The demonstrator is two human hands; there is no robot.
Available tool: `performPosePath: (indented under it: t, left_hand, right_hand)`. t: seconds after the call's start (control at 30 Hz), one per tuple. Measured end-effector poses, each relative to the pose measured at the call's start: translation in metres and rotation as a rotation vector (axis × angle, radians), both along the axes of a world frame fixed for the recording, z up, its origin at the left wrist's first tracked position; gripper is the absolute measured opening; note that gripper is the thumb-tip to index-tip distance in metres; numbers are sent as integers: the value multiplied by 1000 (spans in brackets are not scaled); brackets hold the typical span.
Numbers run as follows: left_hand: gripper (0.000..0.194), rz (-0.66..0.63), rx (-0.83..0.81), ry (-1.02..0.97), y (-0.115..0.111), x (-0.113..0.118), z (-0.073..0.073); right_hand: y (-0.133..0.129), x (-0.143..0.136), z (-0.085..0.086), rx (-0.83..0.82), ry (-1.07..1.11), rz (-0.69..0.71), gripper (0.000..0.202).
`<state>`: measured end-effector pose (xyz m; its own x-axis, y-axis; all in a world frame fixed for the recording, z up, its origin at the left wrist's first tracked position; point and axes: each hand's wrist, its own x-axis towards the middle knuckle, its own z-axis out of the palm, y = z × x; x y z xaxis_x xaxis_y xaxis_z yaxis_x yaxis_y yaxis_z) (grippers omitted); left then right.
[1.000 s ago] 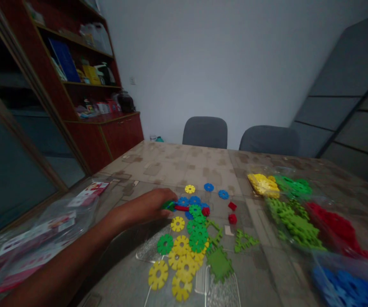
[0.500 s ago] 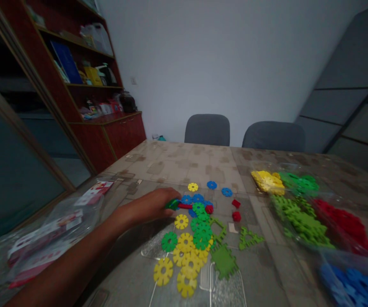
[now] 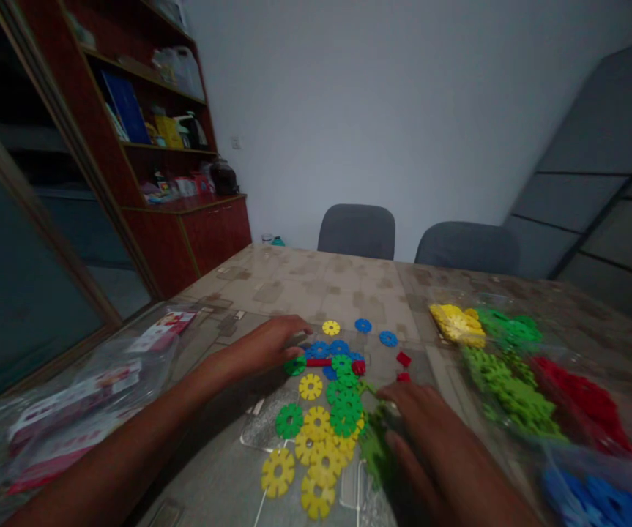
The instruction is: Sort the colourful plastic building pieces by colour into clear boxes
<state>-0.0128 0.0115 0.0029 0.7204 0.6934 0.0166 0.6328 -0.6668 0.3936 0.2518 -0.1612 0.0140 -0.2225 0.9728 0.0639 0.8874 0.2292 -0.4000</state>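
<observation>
My left hand (image 3: 280, 342) is over the table beside a green disc (image 3: 295, 365), fingers apart; its thumb is at the disc's edge. From that disc a red bar (image 3: 318, 362) runs right to a small red piece (image 3: 358, 367). My right hand (image 3: 417, 417), slightly blurred, reaches in from the right, fingers apart, above a light green flat piece (image 3: 375, 452), partly covering it. Between the hands lie blue discs (image 3: 339, 348), overlapping green discs (image 3: 344, 402) and yellow discs (image 3: 325, 461). A single yellow disc (image 3: 331, 328) lies farther back.
At the right stand clear trays of yellow (image 3: 458, 324), green (image 3: 516, 331), light green (image 3: 516, 391), red (image 3: 587, 399) and blue pieces (image 3: 606, 501). Plastic packets (image 3: 90, 402) lie at the left. Two grey chairs (image 3: 357, 230) stand behind the table (image 3: 294, 274).
My right hand has come into view over the light green pieces. My left hand's fingers have opened away from the green disc, which now lies at the red bar's left end.
</observation>
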Motion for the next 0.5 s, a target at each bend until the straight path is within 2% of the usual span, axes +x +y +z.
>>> performPosePath:
  t: [0.1,0.2,0.33,0.43,0.5]
  left_hand:
    - [38,-39,-34,15,0,2,-6]
    - [33,-97,-89,8,-3,7,-9]
    - [21,-115,-124,-21,-7,13,-12]
    - [21,-91,-69,-47,-9,18,-14]
    - [23,-119,-41,-57,-11,22,-14]
  right_hand:
    - [15,-14,-17,-119,-151,-51,49]
    - [19,-19,-26,-176,-108,19,42]
    - [27,-17,-20,-141,9,-20,30]
    - [40,-18,-16,-98,57,-50,28]
    - [47,-21,-15,-58,85,-28,25]
